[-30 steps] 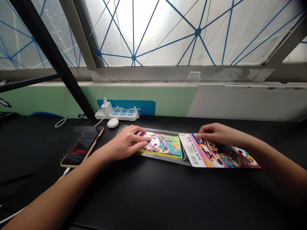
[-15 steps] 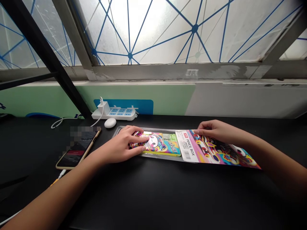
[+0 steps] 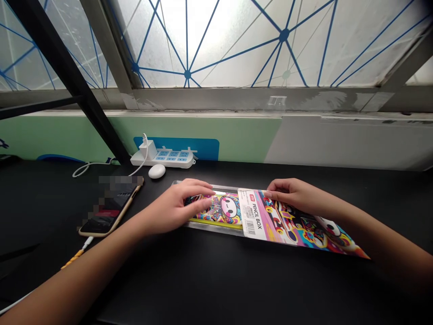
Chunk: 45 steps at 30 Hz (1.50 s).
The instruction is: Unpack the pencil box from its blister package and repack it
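A colourful pencil box (image 3: 227, 208) with a white cartoon face lies in a clear plastic tray (image 3: 216, 229) on the black table. My left hand (image 3: 182, 203) rests over the left end of the box, fingers stretched out and thumb apart. A printed cardboard sleeve (image 3: 274, 221) marked "PENCIL BOX" covers the right part of the box. At the sleeve's far edge, my right hand (image 3: 291, 192) pinches the card between thumb and fingers. The right forearm passes over the sleeve's right end and hides a little of it.
To the left lies a phone (image 3: 110, 207) with a charging cable (image 3: 87, 243) plugged in. Behind it are a small white rounded case (image 3: 157, 171) and a white power strip (image 3: 172, 159) against the wall. A slanted black bar (image 3: 77, 97) stands at the left.
The sleeve has moved left over the box and now covers the "SPORT" lettering. Tray and sleeve are angled slightly more, right end nearer me. My left fingers have drawn back from the cartoon face.
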Each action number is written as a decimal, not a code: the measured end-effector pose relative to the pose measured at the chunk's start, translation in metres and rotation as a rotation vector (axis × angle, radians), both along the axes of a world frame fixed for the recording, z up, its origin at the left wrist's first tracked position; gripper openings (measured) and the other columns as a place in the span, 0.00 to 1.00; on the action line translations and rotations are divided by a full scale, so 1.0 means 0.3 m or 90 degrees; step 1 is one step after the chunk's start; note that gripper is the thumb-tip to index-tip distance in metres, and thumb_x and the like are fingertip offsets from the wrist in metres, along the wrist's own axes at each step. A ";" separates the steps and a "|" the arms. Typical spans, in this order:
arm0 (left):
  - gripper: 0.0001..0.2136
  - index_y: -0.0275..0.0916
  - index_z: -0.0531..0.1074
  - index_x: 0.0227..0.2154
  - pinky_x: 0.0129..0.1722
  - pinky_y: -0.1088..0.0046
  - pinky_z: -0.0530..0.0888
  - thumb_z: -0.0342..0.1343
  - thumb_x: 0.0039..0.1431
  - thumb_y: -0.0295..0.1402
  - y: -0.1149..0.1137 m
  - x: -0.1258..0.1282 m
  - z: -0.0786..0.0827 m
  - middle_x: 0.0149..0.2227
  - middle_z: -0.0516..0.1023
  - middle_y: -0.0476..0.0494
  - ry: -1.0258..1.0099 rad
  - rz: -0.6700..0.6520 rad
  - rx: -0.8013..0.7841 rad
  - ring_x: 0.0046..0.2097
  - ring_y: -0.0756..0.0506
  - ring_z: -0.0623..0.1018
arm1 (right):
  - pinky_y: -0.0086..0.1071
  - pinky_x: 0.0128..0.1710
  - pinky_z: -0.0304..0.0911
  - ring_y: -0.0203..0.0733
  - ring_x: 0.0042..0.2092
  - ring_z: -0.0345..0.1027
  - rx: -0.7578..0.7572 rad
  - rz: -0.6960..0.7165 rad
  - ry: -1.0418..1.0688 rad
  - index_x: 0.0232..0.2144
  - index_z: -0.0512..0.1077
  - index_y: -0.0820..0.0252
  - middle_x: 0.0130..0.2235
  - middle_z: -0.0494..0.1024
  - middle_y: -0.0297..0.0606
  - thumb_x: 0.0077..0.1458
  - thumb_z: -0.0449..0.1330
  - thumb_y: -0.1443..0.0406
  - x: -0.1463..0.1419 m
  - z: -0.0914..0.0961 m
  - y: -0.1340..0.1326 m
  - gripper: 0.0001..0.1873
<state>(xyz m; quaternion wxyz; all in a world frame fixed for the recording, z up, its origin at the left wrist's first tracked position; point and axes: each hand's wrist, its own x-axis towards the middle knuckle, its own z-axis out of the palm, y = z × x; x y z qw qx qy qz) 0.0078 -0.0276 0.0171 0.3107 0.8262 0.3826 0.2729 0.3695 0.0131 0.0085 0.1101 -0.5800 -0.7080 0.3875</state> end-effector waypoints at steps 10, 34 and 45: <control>0.16 0.42 0.80 0.48 0.65 0.54 0.65 0.55 0.69 0.45 0.097 -0.003 -0.108 0.56 0.80 0.39 -0.456 0.243 -0.041 0.63 0.35 0.73 | 0.31 0.27 0.55 0.37 0.28 0.62 -0.030 0.015 0.011 0.32 0.75 0.55 0.28 0.73 0.32 0.51 0.66 0.40 0.052 -0.004 0.029 0.25; 0.16 0.42 0.70 0.47 0.64 0.53 0.65 0.50 0.68 0.48 0.078 0.024 -0.106 0.57 0.78 0.37 -0.659 0.263 -0.142 0.63 0.38 0.74 | 0.52 0.60 0.64 0.62 0.62 0.67 0.114 0.107 -0.169 0.70 0.56 0.53 0.63 0.72 0.51 0.59 0.57 0.44 -0.194 -0.019 0.076 0.43; 0.17 0.43 0.69 0.46 0.63 0.54 0.67 0.48 0.67 0.50 0.077 0.030 -0.102 0.56 0.79 0.37 -0.634 0.283 -0.131 0.63 0.37 0.74 | 0.52 0.59 0.62 0.66 0.65 0.61 0.129 0.204 -0.253 0.70 0.58 0.53 0.66 0.68 0.53 0.60 0.55 0.41 -0.408 0.048 0.112 0.43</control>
